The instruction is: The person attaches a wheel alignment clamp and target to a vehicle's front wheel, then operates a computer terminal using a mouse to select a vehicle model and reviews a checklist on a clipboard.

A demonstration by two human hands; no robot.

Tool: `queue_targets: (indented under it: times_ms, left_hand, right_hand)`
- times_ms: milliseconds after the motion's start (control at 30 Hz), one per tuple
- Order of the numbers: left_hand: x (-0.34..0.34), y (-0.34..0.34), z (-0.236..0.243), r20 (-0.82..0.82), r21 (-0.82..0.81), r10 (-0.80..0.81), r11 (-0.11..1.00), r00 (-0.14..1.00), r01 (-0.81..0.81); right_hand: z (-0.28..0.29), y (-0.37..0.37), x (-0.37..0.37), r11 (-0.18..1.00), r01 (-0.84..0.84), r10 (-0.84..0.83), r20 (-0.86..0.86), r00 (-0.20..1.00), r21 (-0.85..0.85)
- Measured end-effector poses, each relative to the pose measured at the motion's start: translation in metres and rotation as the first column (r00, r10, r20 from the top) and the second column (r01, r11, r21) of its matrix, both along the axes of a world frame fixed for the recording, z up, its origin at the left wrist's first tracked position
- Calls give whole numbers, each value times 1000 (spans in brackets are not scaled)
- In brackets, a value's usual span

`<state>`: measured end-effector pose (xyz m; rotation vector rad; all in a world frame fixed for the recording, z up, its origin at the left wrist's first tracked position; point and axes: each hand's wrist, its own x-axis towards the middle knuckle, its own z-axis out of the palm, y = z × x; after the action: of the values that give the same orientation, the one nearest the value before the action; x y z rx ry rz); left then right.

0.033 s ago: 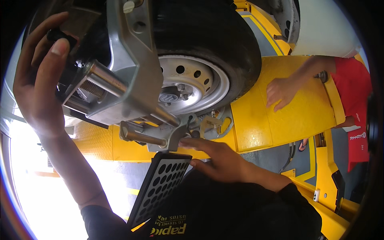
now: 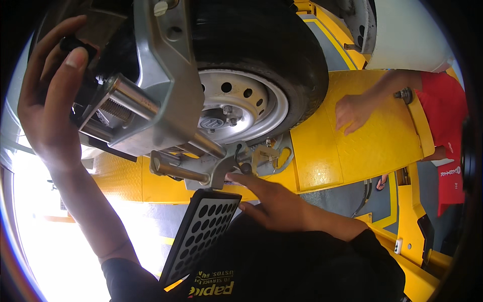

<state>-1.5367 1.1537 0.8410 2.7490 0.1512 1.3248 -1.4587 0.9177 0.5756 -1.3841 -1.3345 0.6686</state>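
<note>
The left hand point(image 2: 48, 118) grips a black cylindrical knob point(image 2: 74, 43) and the right hand point(image 2: 276, 204) (fingers extended, thumb apart) rests against the silver-grey metal wheel clamp point(image 2: 168, 118), seemingly steadying it.

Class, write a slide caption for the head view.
Left hand around the black knob of a wheel clamp, right hand beside a dotted panel, before a steel wheel.

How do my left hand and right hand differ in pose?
Your left hand curls its fingers and thumb around a black knob; your right hand has straighter fingers, at the lower end of the metal clamp. The left hand points toward the picture's top, while the right hand points mostly left. Both hands are bare.
</note>
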Motion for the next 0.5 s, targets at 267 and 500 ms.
queue_targets:
  times_ms: [267,500]
  left_hand:
    - [-5,-5,0,-12,22,147,989,989,-146]
    - [-12,-6,0,-27,-44,194,980,981,-195]
  right_hand:
    - [-26,11,-18,986,150,-157,90,983,79]
    - [-55,45,-14,841,482,-511,68,857,245]
